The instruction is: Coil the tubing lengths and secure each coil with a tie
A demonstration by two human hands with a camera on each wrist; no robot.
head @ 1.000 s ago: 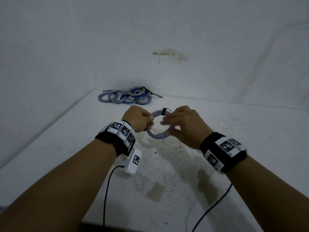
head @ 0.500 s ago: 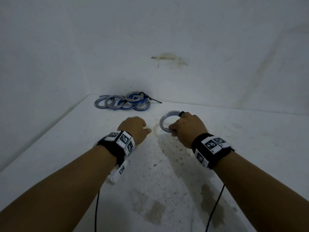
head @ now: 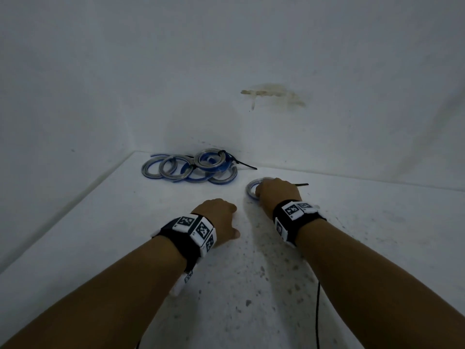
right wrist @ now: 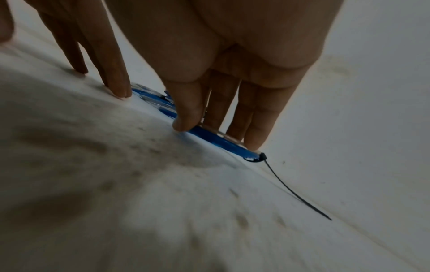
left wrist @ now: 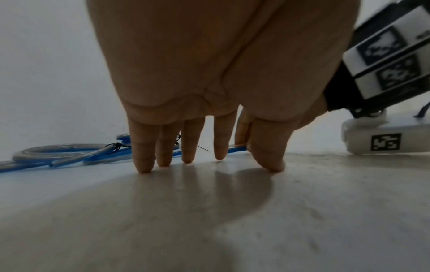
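Tied coil set down on the white table, right of the coil pile.

The right hand (head: 276, 191) pinches the coil (right wrist: 209, 136) between thumb and fingers against the table (head: 377, 235), the black tie (right wrist: 291, 189) trailing away from it. The coil sits near the pile of finished coils (head: 191, 167), apparently apart from it. The left hand (head: 219, 217), nearer than the pile, rests spread fingertips on the table, holding nothing.
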